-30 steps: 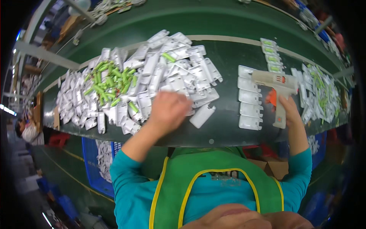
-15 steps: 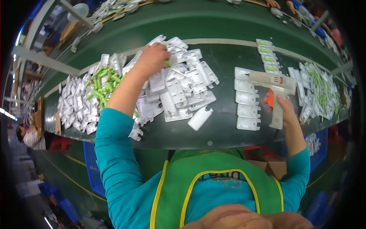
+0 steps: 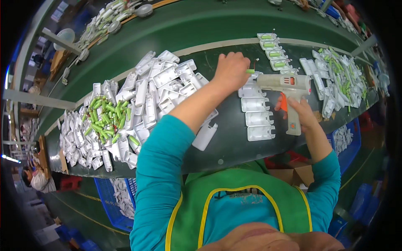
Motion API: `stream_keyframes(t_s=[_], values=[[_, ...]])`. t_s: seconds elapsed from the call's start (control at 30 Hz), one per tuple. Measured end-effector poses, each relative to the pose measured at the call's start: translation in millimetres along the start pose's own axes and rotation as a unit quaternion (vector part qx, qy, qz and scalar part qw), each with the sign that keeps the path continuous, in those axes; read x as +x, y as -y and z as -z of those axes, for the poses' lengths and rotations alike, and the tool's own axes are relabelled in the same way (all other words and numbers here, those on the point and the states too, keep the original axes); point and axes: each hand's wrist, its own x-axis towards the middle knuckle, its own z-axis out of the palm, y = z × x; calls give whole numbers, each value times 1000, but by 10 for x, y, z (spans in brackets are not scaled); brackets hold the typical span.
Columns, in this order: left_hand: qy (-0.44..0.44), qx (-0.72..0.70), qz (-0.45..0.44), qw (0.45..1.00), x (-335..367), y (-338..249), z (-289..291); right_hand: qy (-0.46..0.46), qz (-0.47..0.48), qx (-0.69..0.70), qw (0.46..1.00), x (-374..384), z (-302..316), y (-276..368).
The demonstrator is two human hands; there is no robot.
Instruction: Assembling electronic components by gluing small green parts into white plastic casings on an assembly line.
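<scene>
My left hand is closed round a small green battery cell, with one end and a thin wire showing past the fingers. It hovers at the top of a column of white plastic shells, beside the nozzle of a hot glue gun. My right hand grips the handle of this pale glue gun, fingers by its orange trigger. The gun points left, over the uppermost shell of the column. Just beyond, another short column of white shells has a green cell lying in each.
White shells lie heaped at the left, with a mound of green cells on them. More shells with cells are piled at the right. Blue baskets stand below the bench. A green conveyor belt runs beyond it.
My left hand has moved right from the heap of shells to the column by the glue gun, carrying the green battery cell. The glue gun stays in my right hand; the view has shifted.
</scene>
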Motion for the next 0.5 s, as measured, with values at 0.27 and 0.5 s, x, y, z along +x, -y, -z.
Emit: stream_keyframes(t_s=[0.27,0.5], values=[[12,-42,36,998,-89,48,-430,-8,0,-12,1000,-39,17,10],[26,-62,58,996,-78,48,-416,-11,29,-34,999,-40,-20,67]])
